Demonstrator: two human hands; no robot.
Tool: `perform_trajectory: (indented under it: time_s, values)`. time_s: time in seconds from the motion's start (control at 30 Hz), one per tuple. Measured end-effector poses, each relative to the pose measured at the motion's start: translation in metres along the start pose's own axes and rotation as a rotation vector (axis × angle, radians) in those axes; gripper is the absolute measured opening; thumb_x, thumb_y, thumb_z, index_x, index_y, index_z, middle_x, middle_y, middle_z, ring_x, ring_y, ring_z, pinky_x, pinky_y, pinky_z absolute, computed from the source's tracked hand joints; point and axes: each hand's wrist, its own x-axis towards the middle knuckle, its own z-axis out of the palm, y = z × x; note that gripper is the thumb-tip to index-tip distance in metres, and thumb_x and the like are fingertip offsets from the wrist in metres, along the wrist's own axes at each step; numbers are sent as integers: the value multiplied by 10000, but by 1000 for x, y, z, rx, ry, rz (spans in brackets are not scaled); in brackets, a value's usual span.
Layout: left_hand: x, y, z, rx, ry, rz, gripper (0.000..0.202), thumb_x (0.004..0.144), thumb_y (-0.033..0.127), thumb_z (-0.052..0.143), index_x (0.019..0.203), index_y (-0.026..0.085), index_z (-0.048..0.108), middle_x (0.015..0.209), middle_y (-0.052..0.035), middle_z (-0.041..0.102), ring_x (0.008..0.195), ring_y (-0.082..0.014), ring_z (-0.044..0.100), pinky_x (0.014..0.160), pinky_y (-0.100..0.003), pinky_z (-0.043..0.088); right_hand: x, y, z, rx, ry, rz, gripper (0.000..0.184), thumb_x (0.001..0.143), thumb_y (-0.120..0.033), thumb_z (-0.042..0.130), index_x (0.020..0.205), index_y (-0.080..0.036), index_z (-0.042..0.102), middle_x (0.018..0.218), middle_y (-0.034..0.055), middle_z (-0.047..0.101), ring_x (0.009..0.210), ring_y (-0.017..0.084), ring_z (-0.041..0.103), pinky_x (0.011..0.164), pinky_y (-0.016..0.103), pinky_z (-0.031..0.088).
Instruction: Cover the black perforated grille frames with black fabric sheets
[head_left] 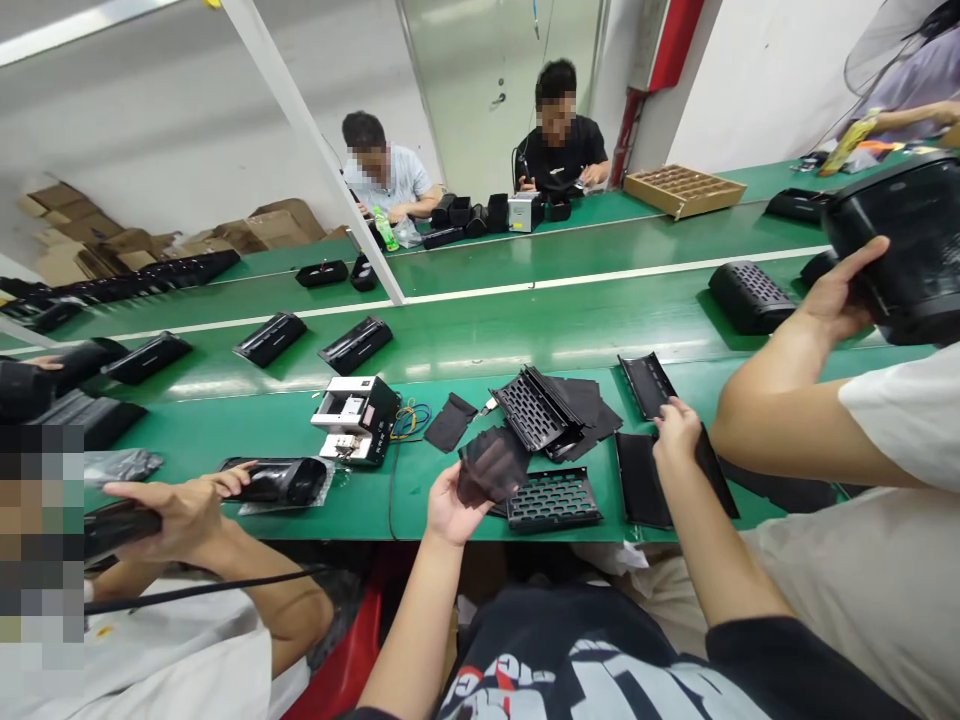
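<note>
Far left, a co-worker's hand in a white sleeve grips one black tubular part, just beside one black part in a clear plastic bag on the green workbench. Next along stand one white-and-black bench machine, one bundle of coloured wires and one loose black mesh pouch. The person's left hand is turned palm up, forearm rising from the lower edge, with one dark mesh sheet draped across the fingers and held there. Just beyond lie one hinged perforated black grille, a small pile of black sheets, and nearer the body one flat perforated grille. Two plain black panels follow: one upper panel lies free, and one lower panel sits just beside the right hand, whose fingers clasp the edge of a long black strip, arm reaching forward. The two hands are well apart. Far right, a second co-worker's hand grips one large black cylindrical housing in the air.
</note>
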Motion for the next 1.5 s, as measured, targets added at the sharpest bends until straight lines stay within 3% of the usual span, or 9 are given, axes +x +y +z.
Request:
perform_trajectory:
  time_s: [0.07,0.2,0.27,0.37,0.53,0.83,1.0,1.2,1.5]
  values:
    - [-2,-4,4,-66,-94,-29,344,745,334,371,938,181,611,1173,-75,522,1191,-279,321,928,-524,250,-35,-2,3,98,-200,110,252,646,-300,557,860,-168,549,820,35,584,694,120,560,567,228,445]
    - [0,-12,18,-156,-261,-75,343,752,331,351,887,202,638,1211,-62,491,1207,-289,287,948,-535,180,-122,-8,5,303,-1125,704,500,703,-564,451,892,-120,582,842,118,607,797,203,578,665,324,448]
    - [2,-16,27,-176,-293,-104,324,746,327,360,816,209,654,1245,-49,456,1208,-297,282,949,-533,174,-152,-9,7,453,-1305,892,642,694,-662,349,932,-110,573,850,119,605,872,226,559,743,371,426]
    - [3,-23,37,-187,-285,-132,319,741,330,363,772,215,658,1272,-33,426,1211,-292,280,954,-525,165,-170,-10,10,660,-1288,944,554,717,-631,363,961,-171,552,839,61,614,851,186,559,793,374,399]
    - [1,-26,43,-144,-210,-112,326,747,333,349,756,233,659,1224,-11,480,1193,-277,316,962,-518,151,-161,-14,7,740,-1197,884,237,744,-411,506,880,-221,548,784,-12,620,720,115,562,715,294,424]
    - [-5,-23,49,-94,-173,-97,329,749,331,351,707,196,647,1261,-35,438,1185,-293,324,943,-513,201,-154,-30,-1,649,-1271,762,345,629,-177,644,956,-171,533,781,2,617,646,85,568,586,194,436]
    - [3,-31,33,-99,-147,-191,296,749,299,383,765,155,640,1196,-82,500,1130,-286,404,912,-466,296,-146,-18,-10,522,-1336,802,332,607,-155,636,927,-137,551,704,8,613,535,74,547,492,174,412]
    - [19,-45,-3,149,312,-271,242,716,239,478,862,89,598,813,-96,662,759,-181,614,708,-286,462,-144,0,-19,374,-1167,829,271,582,-119,634,845,-141,574,789,44,644,702,139,602,675,269,460]
    - [23,-61,-22,359,336,-197,138,687,269,538,762,161,495,698,-42,642,565,-144,602,570,-274,470,-122,29,-19,392,-897,740,390,615,-156,619,990,-227,540,848,-1,632,660,103,584,561,207,452]
